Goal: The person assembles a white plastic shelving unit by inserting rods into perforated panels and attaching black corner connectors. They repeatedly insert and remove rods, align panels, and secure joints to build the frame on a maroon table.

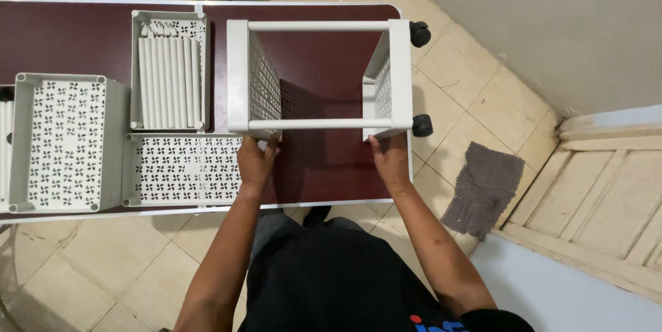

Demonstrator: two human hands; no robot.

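Both our hands grip the near end of a half-built white rack (321,77) that lies on its side on the dark red table (324,166). Our left hand (256,161) pinches the bottom edge of the left perforated basket panel, fingers pressed against it; our right hand (389,156) closes on the lower corner of the right panel in the same way.

So far, as we judge it, two baskets are joined by white tubes (318,124) running across between them, front and back, and black castor wheels (420,125) already sit on the right end, hanging over the table's edge. That makes a frame with two tiers and its wheels on.

What is left lies to our left. One loose basket (62,142) stands upright near the table's left end, another (183,168) lies flat just beside our left hand, and a third tray (169,73) holds a row of unused white tubes (169,84). We take it that roughly half the parts are still unassembled. Beyond the table, a grey rag (485,187) lies on the tiled floor (476,104).
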